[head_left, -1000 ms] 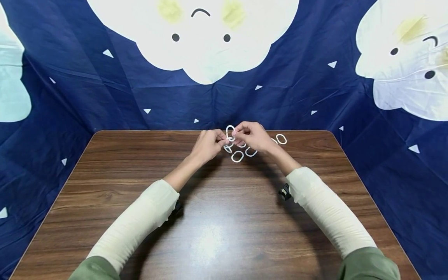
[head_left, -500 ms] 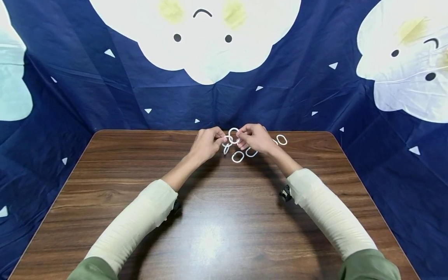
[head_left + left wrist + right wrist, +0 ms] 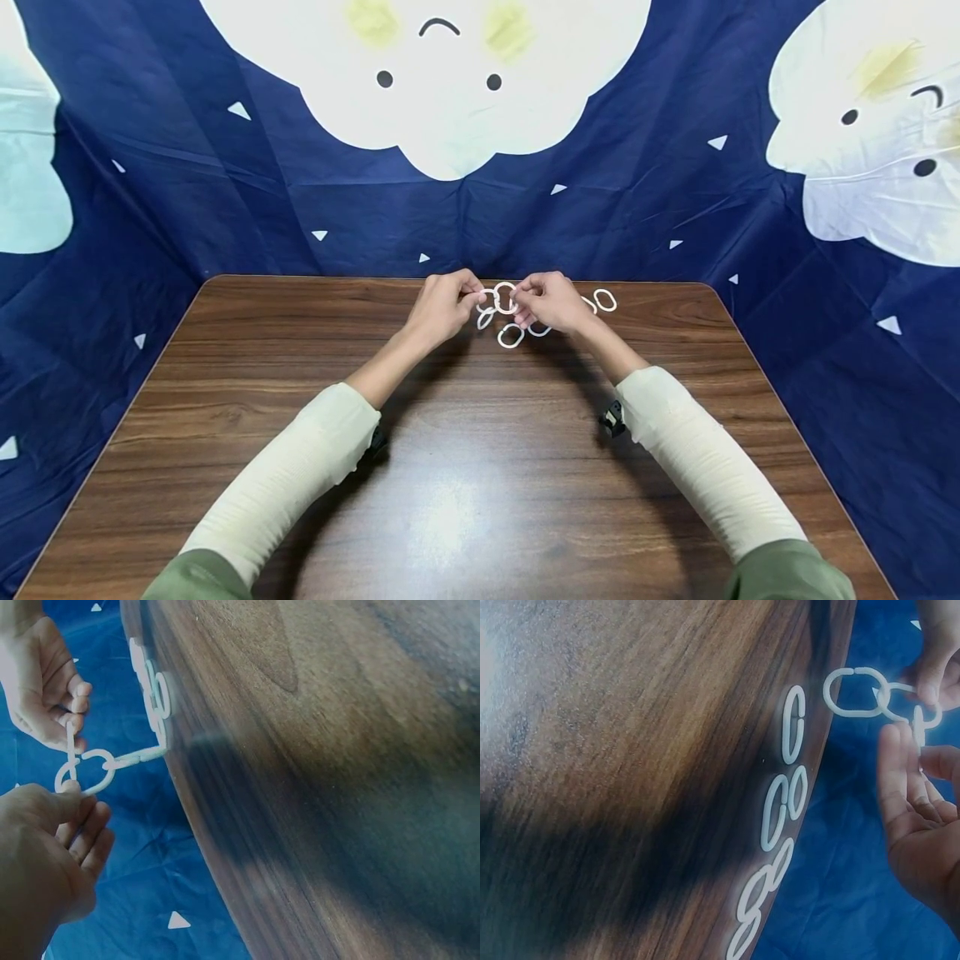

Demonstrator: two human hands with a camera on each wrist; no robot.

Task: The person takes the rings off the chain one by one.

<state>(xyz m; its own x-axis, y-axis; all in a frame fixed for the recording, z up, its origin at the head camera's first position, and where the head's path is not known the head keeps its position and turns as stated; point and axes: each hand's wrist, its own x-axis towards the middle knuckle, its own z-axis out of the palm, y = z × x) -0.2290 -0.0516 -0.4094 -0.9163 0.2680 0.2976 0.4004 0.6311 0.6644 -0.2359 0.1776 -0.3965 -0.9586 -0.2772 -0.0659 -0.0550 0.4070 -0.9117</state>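
In the left wrist view, the left hand (image 3: 45,855) pinches a white C-shaped chain link (image 3: 112,777) between thumb and fingers. The right hand (image 3: 551,300) holds another white link (image 3: 70,735) with its fingertips, and this one passes through the left hand's link. From the left hand's link hangs a third white link (image 3: 827,693), joined to it near the table's back edge. In the right wrist view, the gap in this third link faces up. Where the two held links cross, the fingers partly cover them.
Several loose white links (image 3: 787,731) lie in an uneven row on the brown wooden table (image 3: 480,433), beneath and right of the right hand. A dark blue curtain (image 3: 247,208) with white clouds stands behind the table's back edge.
The right hand has shifted slightly right and nearer, and its link came along and turned to show more of its ring. The left hand stays nearly in place.
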